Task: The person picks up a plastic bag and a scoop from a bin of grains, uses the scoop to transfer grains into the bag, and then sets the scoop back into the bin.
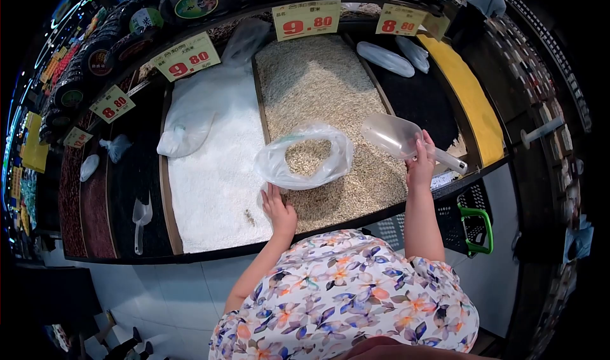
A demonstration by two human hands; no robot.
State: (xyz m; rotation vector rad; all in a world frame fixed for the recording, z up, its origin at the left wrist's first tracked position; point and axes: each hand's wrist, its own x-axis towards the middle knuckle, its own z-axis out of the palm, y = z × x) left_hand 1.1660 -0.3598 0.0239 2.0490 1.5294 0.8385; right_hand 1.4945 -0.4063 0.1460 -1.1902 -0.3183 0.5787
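Observation:
An open clear plastic bag (340, 156) with pale grain in it rests on the grain bin (318, 74), near the divider beside the white bin (216, 201). My left hand (279, 212) lies at the bag's lower left edge, fingers spread and touching or nearly touching it. To the right of the bag, my right hand (419, 163) grips a clear plastic scoop (391, 134) near its handle. The scoop points to the upper left over the grain and looks empty.
A second scoop (141, 217) lies in the dark bin at left. Plastic bags (386, 59) lie on the black bin. Price signs (307, 20) line the back. A green-handled basket (476, 230) stands at lower right; a person (484, 1) is at upper right.

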